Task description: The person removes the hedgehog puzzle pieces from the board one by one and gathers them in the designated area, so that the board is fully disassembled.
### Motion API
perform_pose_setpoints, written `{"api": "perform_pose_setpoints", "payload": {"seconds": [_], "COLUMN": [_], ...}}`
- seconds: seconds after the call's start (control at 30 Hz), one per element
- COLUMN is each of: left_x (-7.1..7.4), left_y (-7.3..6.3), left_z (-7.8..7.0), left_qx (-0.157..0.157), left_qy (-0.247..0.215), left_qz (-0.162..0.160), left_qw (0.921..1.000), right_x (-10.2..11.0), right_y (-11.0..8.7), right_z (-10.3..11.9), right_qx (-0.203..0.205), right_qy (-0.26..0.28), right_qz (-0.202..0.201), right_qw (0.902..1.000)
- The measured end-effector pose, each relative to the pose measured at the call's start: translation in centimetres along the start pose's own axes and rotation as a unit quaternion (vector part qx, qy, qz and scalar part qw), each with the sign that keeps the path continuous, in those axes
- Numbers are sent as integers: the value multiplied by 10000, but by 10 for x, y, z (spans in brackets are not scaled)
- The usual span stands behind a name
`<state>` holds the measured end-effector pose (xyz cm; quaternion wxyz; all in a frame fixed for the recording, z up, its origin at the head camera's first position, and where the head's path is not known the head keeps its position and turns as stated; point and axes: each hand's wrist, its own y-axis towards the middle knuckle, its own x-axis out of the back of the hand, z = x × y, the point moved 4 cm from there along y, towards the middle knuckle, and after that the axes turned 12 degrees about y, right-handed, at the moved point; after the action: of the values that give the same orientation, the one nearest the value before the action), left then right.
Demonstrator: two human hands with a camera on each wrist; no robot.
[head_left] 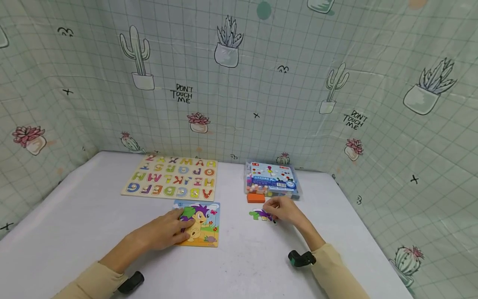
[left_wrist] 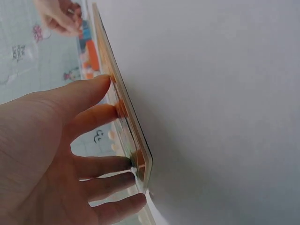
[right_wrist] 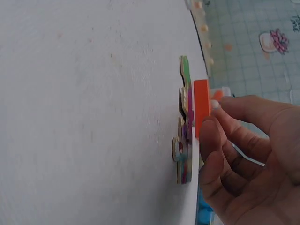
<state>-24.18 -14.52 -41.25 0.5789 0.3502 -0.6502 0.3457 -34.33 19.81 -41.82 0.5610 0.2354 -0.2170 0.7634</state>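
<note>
A hedgehog jigsaw puzzle [head_left: 203,228] lies in its tray left of centre. My left hand [head_left: 169,228] rests across its left side; the left wrist view shows the fingers [left_wrist: 105,166] spread, with tips touching the board. To the right is a small overlapping heap of puzzle pieces [head_left: 258,214], green and purple among them. Just above that heap, my right hand [head_left: 284,209] has its fingers bent and thumb near the index finger. A tiny white spot shows at those fingertips in the right wrist view, and whether they pinch anything is unclear.
Behind the heap is an orange block [head_left: 255,198], in front of a clear plastic box [head_left: 272,180] of colourful beads. A wooden alphabet board [head_left: 171,176] lies behind the hedgehog puzzle. Cactus-printed cloth [head_left: 239,91] hangs along the back and sides of the white table [head_left: 239,270].
</note>
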Motion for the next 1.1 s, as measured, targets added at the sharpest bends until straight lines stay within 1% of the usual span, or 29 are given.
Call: {"api": "perform_pose_setpoints", "payload": {"seconds": [0.07, 0.17, 0.23, 0.3, 0.47, 0.6, 0.7, 0.87, 1.1], "left_x": [1, 2, 2, 3, 1, -2, -3, -3, -4], "left_y": [-1, -3, -5, -6, -6, -6, -8, -10, -10], "left_z": [-3, -9, -13, -15, -20, -24, -27, -29, -27], "left_qx": [-113, -314, -357, -311, -154, -39, 23, 80, 58], "left_qy": [123, 457, 656, 631, 261, 209, 149, 84, 157], "left_qz": [-161, -416, -479, -393, -4, 227, 328, 444, 501], "left_qw": [9997, 9976, 9961, 9967, 9995, 9995, 9993, 9989, 9986], "right_x": [-7, -20, -31, -41, -67, -88, -104, -128, -150], "right_y": [3, 7, 11, 15, 24, 28, 32, 39, 50], "right_z": [5, 14, 21, 30, 53, 71, 83, 100, 116], "right_qx": [69, 136, 164, 298, 592, 758, 946, 1106, 1169], "right_qy": [-4, 58, 139, 176, 251, 185, 87, -55, -373], "right_qz": [50, 153, 220, 299, 542, 725, 838, 993, 1069], "right_qw": [10000, 9998, 9995, 9990, 9965, 9943, 9919, 9889, 9867]}}
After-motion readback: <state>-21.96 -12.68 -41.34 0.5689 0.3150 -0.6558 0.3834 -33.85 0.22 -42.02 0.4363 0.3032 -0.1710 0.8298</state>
